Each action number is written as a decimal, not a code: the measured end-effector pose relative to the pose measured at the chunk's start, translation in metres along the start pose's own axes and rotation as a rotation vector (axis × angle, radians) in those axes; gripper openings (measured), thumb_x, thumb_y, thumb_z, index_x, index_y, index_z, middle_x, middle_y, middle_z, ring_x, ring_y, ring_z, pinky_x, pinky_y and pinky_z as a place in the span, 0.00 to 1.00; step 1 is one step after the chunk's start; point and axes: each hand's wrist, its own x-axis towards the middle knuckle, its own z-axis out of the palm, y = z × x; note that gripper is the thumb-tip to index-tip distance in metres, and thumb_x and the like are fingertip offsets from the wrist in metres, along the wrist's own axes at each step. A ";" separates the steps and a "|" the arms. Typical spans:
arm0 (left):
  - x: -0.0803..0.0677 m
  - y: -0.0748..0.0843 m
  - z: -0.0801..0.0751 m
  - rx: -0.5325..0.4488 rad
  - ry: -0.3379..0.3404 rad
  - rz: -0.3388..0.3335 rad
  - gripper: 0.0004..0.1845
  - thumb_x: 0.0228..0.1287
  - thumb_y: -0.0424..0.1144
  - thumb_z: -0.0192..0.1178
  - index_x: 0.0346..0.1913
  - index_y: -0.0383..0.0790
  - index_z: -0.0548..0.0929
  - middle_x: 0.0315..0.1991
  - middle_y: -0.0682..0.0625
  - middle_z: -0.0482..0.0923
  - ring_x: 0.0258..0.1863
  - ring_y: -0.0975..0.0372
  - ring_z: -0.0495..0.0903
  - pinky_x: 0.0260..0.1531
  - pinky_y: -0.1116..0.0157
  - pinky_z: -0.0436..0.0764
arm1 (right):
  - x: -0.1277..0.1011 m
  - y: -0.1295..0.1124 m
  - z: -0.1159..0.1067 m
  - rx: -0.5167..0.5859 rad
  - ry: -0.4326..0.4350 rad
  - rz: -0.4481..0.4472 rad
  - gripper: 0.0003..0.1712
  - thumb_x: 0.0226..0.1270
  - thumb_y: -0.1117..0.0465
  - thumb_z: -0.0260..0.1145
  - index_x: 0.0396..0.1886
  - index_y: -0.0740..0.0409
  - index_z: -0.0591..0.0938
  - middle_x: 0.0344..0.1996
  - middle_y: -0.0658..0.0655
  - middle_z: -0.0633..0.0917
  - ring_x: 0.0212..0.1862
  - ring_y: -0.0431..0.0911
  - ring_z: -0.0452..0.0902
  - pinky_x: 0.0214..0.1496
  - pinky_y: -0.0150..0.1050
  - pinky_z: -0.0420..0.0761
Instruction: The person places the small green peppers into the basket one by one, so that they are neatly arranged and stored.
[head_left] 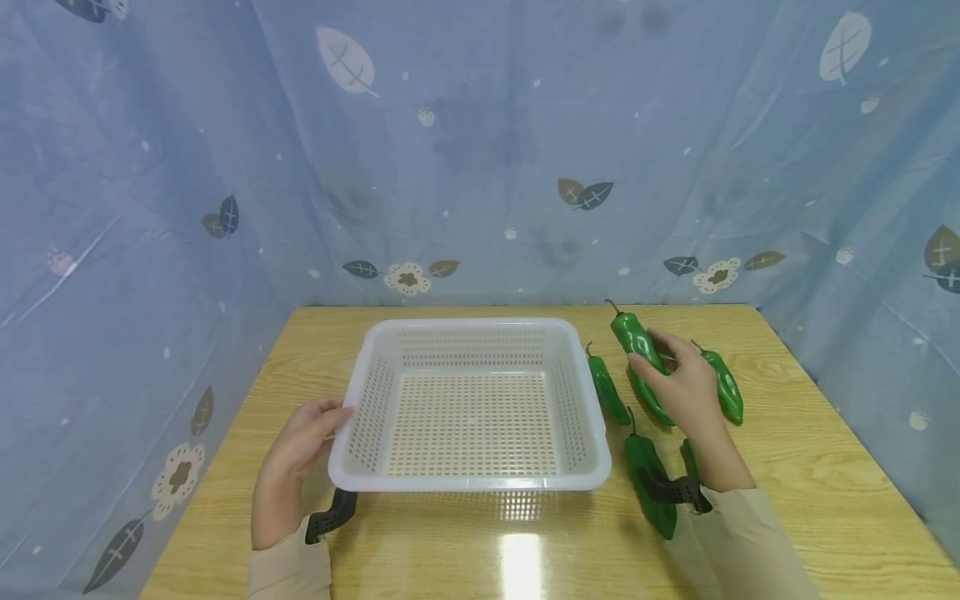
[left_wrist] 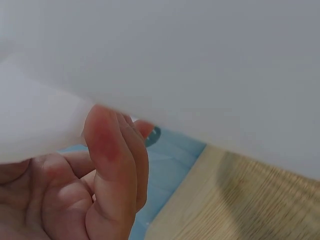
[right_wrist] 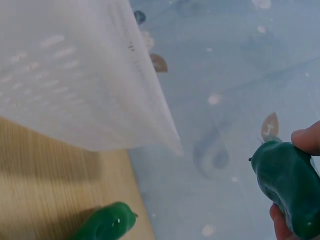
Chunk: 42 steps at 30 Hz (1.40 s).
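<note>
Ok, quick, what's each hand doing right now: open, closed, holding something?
Left hand: closed, holding the basket at its left side.
Right hand: closed, holding a pepper.

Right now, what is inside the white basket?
Nothing shows inside the white basket: its slotted floor is bare where visible. The inner face of the near wall is hidden behind the near rim, so anything small tucked against it cannot be seen.

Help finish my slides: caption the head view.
Left grip on a white basket, right grip on a green pepper.
</note>
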 end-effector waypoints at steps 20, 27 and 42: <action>-0.003 0.003 0.001 0.002 -0.006 -0.012 0.21 0.72 0.38 0.50 0.57 0.22 0.70 0.47 0.36 0.79 0.40 0.58 0.83 0.40 0.62 0.83 | 0.027 -0.033 0.040 0.100 -0.103 -0.064 0.34 0.66 0.51 0.63 0.65 0.65 0.68 0.57 0.68 0.76 0.58 0.59 0.73 0.56 0.53 0.76; -0.003 0.004 0.002 0.002 0.012 -0.009 0.21 0.71 0.38 0.50 0.56 0.23 0.71 0.47 0.35 0.79 0.41 0.58 0.82 0.40 0.62 0.83 | 0.030 -0.038 0.053 0.127 -0.130 -0.080 0.34 0.67 0.52 0.63 0.65 0.67 0.68 0.57 0.69 0.76 0.58 0.59 0.73 0.56 0.53 0.77; -0.004 0.004 0.004 -0.002 0.015 -0.018 0.20 0.71 0.38 0.50 0.56 0.23 0.71 0.48 0.34 0.78 0.42 0.55 0.83 0.40 0.62 0.83 | 0.035 -0.061 0.083 0.137 -0.198 -0.023 0.33 0.65 0.53 0.64 0.65 0.64 0.69 0.56 0.66 0.77 0.53 0.59 0.77 0.49 0.50 0.81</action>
